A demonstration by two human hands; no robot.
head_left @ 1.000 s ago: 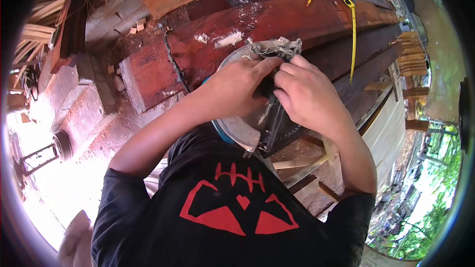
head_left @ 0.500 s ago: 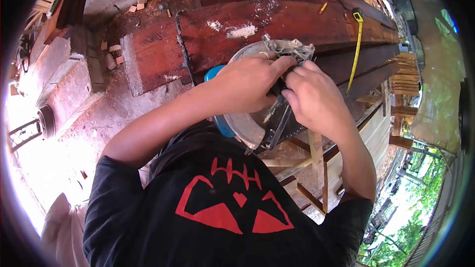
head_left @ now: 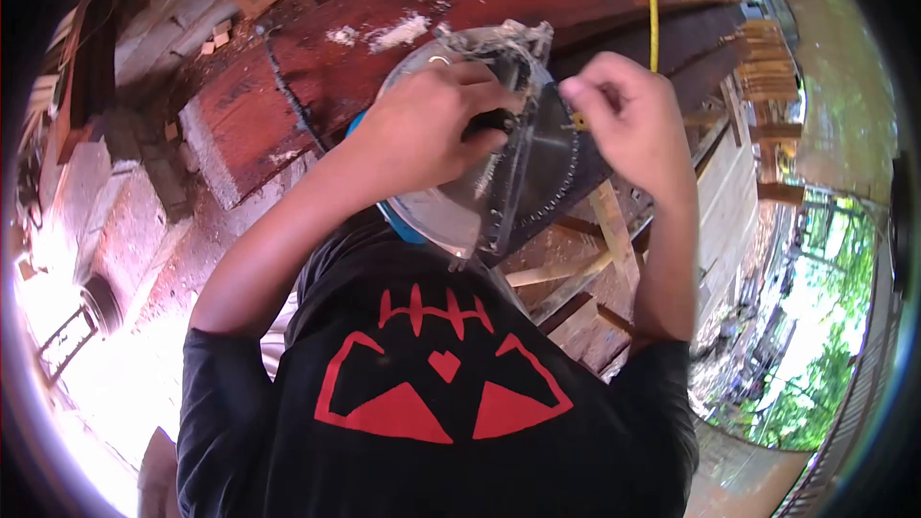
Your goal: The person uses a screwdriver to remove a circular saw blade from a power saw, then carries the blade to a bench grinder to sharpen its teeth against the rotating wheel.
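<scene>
A dusty circular saw with a teal body lies on its side in front of my torso, its toothed blade facing up and right. My left hand, with a ring on one finger, is closed on the saw beside the blade. A small dark part shows between its thumb and fingers; its kind cannot be made out. My right hand is raised just right of the blade, apart from the saw. Its fingers are curled, and whatever they may hold is hidden.
Reddish-brown planks lie beneath and behind the saw, with sawdust on them. A dark cord crosses the wood at left. An extended yellow tape measure lies at the back right. Stacked wood pieces stand farther right.
My right hand has come away from the saw, up and to the right, uncovering the blade. My left hand stays on the saw. The view has shifted, so the saw appears farther left.
</scene>
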